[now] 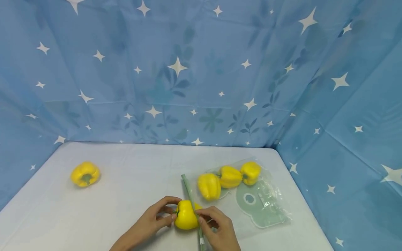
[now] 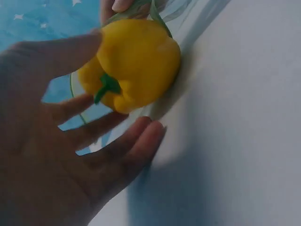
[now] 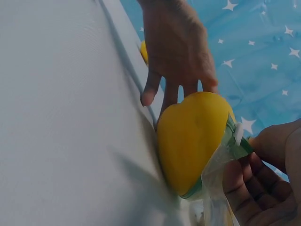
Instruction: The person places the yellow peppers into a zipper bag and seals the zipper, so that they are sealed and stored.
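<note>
A yellow bell pepper (image 1: 186, 215) with a green stem lies on its side at the mouth of a clear plastic bag (image 1: 284, 209) with green print. My left hand (image 1: 157, 218) holds the pepper around its stem end, thumb and fingers on opposite sides, as the left wrist view shows with the pepper (image 2: 141, 61). Opposite it, my right hand (image 1: 218, 225) pinches the bag's green edge strip (image 1: 187, 186) beside the pepper. In the right wrist view a white slider (image 3: 239, 133) sits on that strip, and the bag's film overlaps the pepper's side.
Three more yellow peppers, a near one (image 1: 209, 186), a middle one (image 1: 230, 176) and a far one (image 1: 250, 173), lie within the bag's outline. Another pepper (image 1: 85, 173) lies at the far left of the white table (image 1: 132, 167). Blue star-patterned curtains (image 1: 201, 87) stand behind and at the sides.
</note>
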A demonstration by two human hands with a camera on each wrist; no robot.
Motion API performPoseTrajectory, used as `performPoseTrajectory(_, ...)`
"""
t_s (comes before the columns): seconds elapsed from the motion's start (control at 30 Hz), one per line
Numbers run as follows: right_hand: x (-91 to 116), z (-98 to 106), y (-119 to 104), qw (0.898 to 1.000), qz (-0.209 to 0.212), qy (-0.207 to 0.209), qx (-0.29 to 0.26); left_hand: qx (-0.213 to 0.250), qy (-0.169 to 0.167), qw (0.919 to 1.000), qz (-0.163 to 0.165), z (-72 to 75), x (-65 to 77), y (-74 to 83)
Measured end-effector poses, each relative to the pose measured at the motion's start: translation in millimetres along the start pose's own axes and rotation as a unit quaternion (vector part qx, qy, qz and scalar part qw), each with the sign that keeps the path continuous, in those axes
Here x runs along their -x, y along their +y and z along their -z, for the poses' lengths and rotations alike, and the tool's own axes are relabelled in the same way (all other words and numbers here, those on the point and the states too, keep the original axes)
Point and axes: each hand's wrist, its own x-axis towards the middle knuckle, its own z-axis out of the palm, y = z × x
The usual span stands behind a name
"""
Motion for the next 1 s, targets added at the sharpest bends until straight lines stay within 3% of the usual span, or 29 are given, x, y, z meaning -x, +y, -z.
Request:
performPoseTrajectory(0.13, -2, 0, -1, 1.000, 0.016, 0.008, 0.003, -0.094, -0.026, 0.9952, -0.003, 2.3, -4.0, 7.7)
performPoseTrajectory(0.27, -2, 0, 0, 0.999, 0.029, 0.013, 0.009, -0.158, 0.002, 0.9869, -0.033, -10.0, -10.9, 9.4)
performPoseTrajectory(0.63, 1, -1, -2, 0.998, 0.053, 0.031, 0.007, -0.188, 0.073, 0.9789, -0.034, -37.0, -18.4, 10.6)
performPoseTrajectory(0.87, 1, 0, -1, 0.997, 0.074, 0.036, 0.006, -0.197, 0.098, 0.9747, -0.037, -39.7, -23.5, 9.5)
performPoseTrajectory(1.0, 1, 0, -3, 0.997, 0.067, 0.038, 0.002, -0.171, 0.116, 0.9782, -0.022, -36.5, -27.6, 4.6)
